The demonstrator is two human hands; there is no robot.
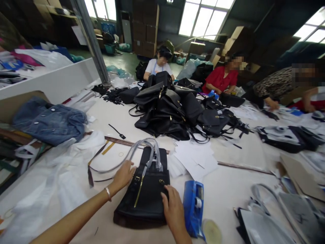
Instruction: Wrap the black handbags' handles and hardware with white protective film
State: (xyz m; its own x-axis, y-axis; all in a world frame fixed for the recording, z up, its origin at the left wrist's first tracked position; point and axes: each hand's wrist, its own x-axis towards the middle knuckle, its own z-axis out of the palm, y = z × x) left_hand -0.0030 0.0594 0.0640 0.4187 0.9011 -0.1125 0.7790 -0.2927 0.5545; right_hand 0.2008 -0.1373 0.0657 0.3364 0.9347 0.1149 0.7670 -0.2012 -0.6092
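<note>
A black leather backpack [149, 189] with a gold zip and buckles lies on the table in front of me. Its grey-wrapped handles [152, 152] point away from me. My left hand [124, 175], a bracelet at its wrist, is closed at the bag's upper left edge beside a buckle. A wrapped strap [111, 169] loops out past that hand. Against the bag's right edge rests my right hand [174, 206], fingers stretched and thumb apart. Just right of it stands a blue tape dispenser [193, 206] with a tape roll [212, 231] alongside.
A heap of black bags [167, 112] fills the far middle. White paper sheets [196, 156] lie beyond the dispenser. Wrapped bags [264, 223] are at right, a denim garment [50, 120] at left. A metal post [93, 44] rises behind. Several people sit or stand across the table.
</note>
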